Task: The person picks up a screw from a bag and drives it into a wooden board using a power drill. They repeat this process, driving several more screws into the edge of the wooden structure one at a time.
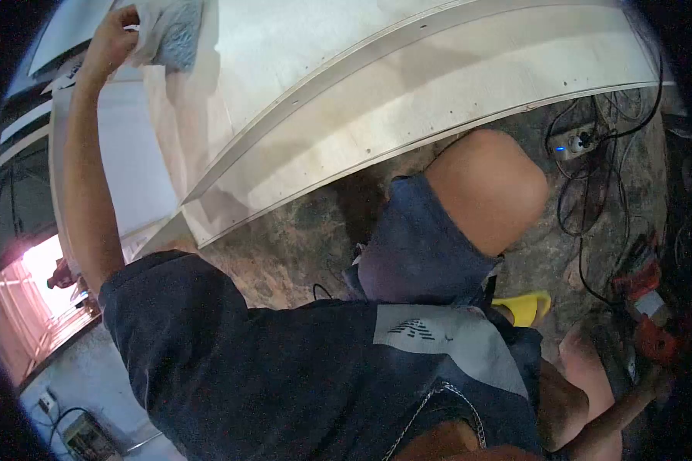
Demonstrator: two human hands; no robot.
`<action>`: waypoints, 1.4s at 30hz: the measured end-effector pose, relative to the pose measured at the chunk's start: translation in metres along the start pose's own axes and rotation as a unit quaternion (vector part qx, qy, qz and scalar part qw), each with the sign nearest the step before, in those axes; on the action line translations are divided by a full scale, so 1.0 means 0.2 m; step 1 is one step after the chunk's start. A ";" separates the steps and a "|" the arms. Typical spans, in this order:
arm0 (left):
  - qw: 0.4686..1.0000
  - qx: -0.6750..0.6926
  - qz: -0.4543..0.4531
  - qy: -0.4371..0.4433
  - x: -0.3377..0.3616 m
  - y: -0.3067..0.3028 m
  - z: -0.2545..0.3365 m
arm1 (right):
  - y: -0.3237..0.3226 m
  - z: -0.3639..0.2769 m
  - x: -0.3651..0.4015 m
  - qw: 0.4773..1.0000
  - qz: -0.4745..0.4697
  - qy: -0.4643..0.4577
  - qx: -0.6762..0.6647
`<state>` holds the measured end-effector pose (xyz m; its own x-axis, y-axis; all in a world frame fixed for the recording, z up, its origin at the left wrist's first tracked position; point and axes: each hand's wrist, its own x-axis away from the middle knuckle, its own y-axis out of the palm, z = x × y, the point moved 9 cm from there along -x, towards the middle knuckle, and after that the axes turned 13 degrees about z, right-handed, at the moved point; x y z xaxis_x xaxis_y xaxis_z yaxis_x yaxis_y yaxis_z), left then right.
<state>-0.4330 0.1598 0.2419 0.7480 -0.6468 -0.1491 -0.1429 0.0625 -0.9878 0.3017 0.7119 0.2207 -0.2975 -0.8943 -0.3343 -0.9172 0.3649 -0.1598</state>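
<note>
My left hand [115,42] is at the upper left, its fingers closed on the edge of a clear plastic bag [178,37]. Small grey metal pieces, like nails or screws, show through the bag, which rests against the pale wooden panel [284,46]. Low on the right, in shadow, my right hand [657,382] is wrapped round the end of a red power tool [655,340]. The tool points away from me over the floor, and its exact kind is hard to make out in the dark.
A curved pale board edge [331,150] runs across in front of my bent knee [492,192]. A power strip [575,144] with a blue light and tangled black cables [584,223] lies on the stained floor [284,238]. A yellow slipper [521,309] is on my foot.
</note>
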 end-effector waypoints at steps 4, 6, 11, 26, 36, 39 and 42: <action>0.997 -0.058 -0.005 0.040 0.04 -0.03 0.06 | 0.01 -0.03 0.03 1.000 0.001 0.003 -0.022; 0.993 -0.095 -0.005 0.074 -0.01 -0.03 -0.03 | 0.00 -0.05 0.05 0.999 0.007 0.008 -0.039; 0.979 -0.114 0.108 0.130 0.00 -0.15 0.23 | 0.03 -0.07 0.10 0.991 0.030 0.078 -0.102; 0.909 -0.167 0.378 0.060 0.51 -0.73 0.73 | 0.13 0.28 0.21 0.899 -0.163 -0.071 -0.401; 0.907 -0.110 0.398 0.077 1.61 -1.09 1.71 | 0.47 0.25 0.74 0.706 -0.528 0.047 -0.469; 0.908 -0.045 0.416 -0.028 1.80 -1.00 1.69 | 0.57 0.30 0.97 0.646 -0.588 0.090 -0.478; 0.902 0.151 0.392 -0.100 1.72 -0.68 1.86 | 0.61 0.28 1.11 0.619 -0.614 0.114 -0.477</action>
<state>0.0847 0.2108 0.3072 0.6004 -0.1647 -0.7826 -0.5182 0.6652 -0.5375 0.1382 0.5732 0.0744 0.8483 -0.3992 -0.3480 -0.1959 -0.8471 0.4941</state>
